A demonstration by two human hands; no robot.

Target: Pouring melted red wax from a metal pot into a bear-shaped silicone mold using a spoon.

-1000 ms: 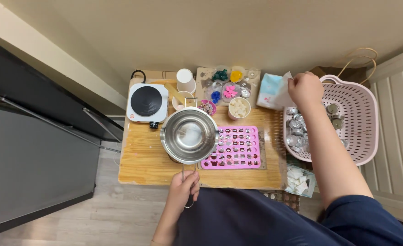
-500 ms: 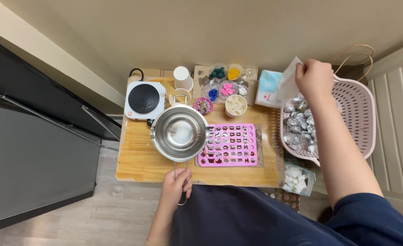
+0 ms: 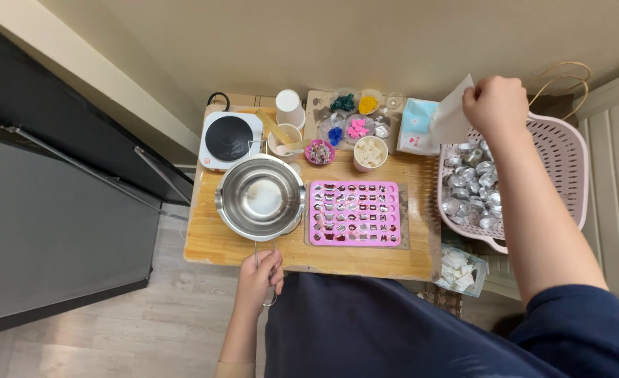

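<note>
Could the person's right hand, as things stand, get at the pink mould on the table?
Probably yes: the right hand is up holding a tissue, and nothing covers the pink mould.

Two packages by the pink mould [image 3: 355, 213]

Pale blue tissue pack [image 3: 416, 126] beyond its far right corner; clear bag [image 3: 461, 269] (white chunks inside) off its near right.

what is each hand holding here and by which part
The left hand grips the steel pot by the end of its wire handle. The right hand pinches a white tissue by its upper corner.
</note>
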